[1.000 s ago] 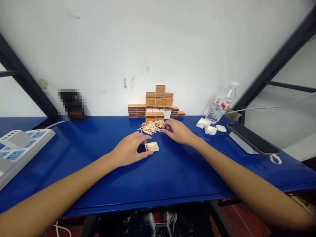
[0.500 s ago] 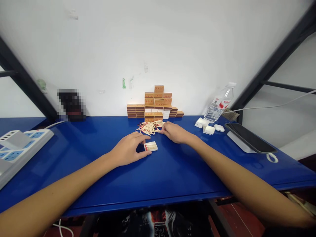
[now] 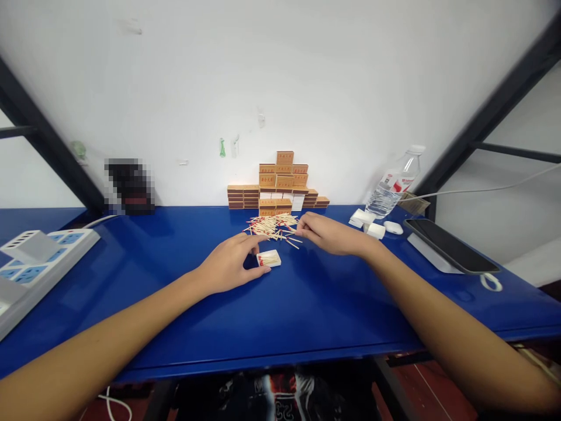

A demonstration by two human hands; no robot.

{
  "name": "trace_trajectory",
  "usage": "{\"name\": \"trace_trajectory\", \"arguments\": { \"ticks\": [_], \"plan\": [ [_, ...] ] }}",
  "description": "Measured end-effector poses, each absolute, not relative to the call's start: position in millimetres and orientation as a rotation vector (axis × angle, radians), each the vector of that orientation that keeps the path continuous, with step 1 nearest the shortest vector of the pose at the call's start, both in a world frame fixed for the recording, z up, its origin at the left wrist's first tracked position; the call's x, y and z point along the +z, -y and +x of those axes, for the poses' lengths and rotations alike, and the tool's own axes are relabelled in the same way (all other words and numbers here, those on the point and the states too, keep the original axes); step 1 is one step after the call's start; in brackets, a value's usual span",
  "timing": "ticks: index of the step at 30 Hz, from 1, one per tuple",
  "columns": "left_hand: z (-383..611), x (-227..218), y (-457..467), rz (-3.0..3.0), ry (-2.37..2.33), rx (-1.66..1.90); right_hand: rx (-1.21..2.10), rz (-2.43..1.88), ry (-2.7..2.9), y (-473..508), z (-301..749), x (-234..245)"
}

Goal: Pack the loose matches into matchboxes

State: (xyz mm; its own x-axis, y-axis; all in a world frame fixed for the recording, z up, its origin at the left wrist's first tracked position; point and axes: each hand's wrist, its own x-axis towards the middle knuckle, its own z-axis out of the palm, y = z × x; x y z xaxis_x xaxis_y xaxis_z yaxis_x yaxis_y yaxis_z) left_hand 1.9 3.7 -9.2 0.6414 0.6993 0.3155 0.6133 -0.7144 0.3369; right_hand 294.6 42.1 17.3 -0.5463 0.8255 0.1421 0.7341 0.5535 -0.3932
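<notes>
My left hand (image 3: pixel 228 266) rests on the blue table (image 3: pixel 307 298), thumb and forefinger closed on a small white matchbox tray (image 3: pixel 269 258) with red-tipped matches in it. My right hand (image 3: pixel 331 234) hovers just right of a loose pile of matches (image 3: pixel 272 225), its fingers pinched together at the pile's edge; what they hold is too small to make out. A few stray matches lie between the pile and the tray.
Stacked brown matchboxes (image 3: pixel 278 187) stand against the wall behind the pile. White empty trays (image 3: pixel 366 222), an earbud case (image 3: pixel 393 227), a water bottle (image 3: pixel 392 184) and a phone (image 3: pixel 451 252) lie at right. A power strip (image 3: pixel 30 260) sits at far left.
My right hand has lifted from the pile and drawn a little to the right. A few matches now lie pulled out toward the tray. My left hand has stayed on the tray.
</notes>
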Motion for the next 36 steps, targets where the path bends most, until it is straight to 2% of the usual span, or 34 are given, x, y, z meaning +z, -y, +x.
{"name": "trace_trajectory", "arguments": {
  "ticks": [8,21,31,36],
  "plan": [
    [1,-11,-4,2.645,-1.036,0.665,0.678,-1.092,2.601,-17,268,27],
    [2,-8,-2,2.671,-0.965,0.664,0.425,-1.054,2.739,-2,247,17],
    [3,-7,-1,2.668,-0.968,0.661,0.474,-0.987,2.656,-3,239,14],
    [2,-8,-2,2.684,-0.997,0.677,0.394,-1.045,2.616,-8,252,23]
  ]
}}
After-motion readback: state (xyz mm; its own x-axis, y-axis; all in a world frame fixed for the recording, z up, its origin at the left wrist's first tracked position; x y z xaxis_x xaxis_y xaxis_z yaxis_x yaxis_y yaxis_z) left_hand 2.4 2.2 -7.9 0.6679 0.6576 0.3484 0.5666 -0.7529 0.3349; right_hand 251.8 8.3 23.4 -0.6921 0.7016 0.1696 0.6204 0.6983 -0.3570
